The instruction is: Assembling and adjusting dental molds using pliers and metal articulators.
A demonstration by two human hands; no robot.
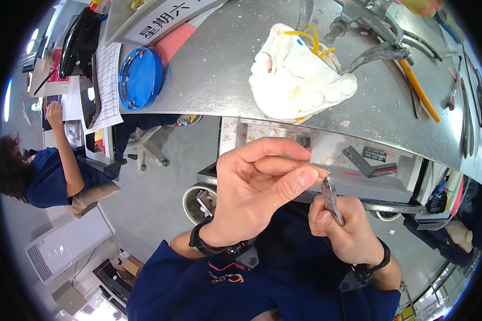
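Right hand (344,230) is closed in a fist around a pair of small metal pliers (331,199); handles are hidden inside the fist, only the grey head and part of the shank rise out of its top. Pliers sit below the bench edge, in front of the person's chest, between the two hands.

Left hand (260,184) is pinched, thumb pressed against the curled forefinger, its tips touching or just beside the plier tip. Whether anything lies in that pinch cannot be told; too small.

Surroundings: steel bench (219,69) above the hands. On it a white plaster dental cast (292,80) with yellow wire (311,38), well apart from the hands. Blue round lid (140,77) to the left, printed paper sheets (108,80) beside it, an orange-handled tool (419,90) and other metal tools (377,43) to the right. A second person in a blue top (51,171) sits at far left. Nothing lies between hands and pliers.

Long axis of pliers: near upright in the picture, tilted slightly; tip points up and left toward the left thumb.
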